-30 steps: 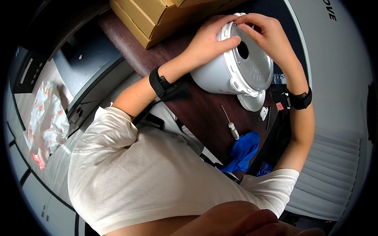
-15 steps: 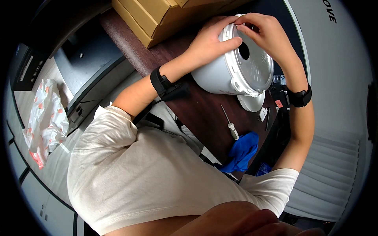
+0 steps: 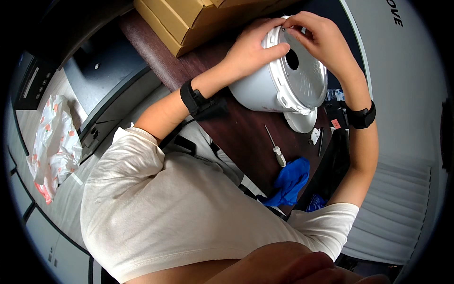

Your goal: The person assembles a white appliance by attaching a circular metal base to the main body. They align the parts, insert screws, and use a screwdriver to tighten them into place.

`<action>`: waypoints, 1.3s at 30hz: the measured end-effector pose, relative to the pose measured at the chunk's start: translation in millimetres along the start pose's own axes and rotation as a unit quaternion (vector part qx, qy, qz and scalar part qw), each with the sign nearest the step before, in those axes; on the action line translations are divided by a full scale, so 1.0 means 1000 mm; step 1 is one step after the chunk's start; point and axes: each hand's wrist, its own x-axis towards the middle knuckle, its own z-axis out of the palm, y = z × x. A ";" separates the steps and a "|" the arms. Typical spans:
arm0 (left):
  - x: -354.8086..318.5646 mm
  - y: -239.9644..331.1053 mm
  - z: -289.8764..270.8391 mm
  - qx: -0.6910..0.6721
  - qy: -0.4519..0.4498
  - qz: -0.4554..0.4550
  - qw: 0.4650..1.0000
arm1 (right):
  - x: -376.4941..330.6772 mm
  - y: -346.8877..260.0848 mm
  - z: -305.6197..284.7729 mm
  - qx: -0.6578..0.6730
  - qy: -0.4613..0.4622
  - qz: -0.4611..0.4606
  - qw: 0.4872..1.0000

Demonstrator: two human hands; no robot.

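A pale grey, round rice cooker body (image 3: 255, 92) with a white rim stands tilted on the table. Its grey end plate (image 3: 309, 71) faces right, with a dark round hole in the middle and small slots lower down. My left hand (image 3: 255, 49) grips the rim at the upper left, thumb over the plate's edge, fingers hidden behind. At the top edge of the plate, my right hand (image 3: 319, 38) has its thumb and fingers bent together beside a small dark dot, perhaps a screw. What those fingertips hold, if anything, is too small to make out.
A screwdriver (image 3: 278, 154) with a pale handle lies near a blue cloth (image 3: 293, 182) on the dark brown table (image 3: 236, 135). A white oval flap (image 3: 302, 122) sits under the cooker. Behind stands a cardboard box (image 3: 177, 23). A plastic bag (image 3: 56, 146) is at far left.
My right fingertips have shifted slightly at the plate's top edge, and the small dark dot shows more plainly. My left hand keeps its grip on the rim.
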 end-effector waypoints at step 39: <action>0.000 0.001 0.002 0.028 0.015 0.021 0.999 | 0.009 -0.012 0.002 -0.014 -0.055 0.060 0.997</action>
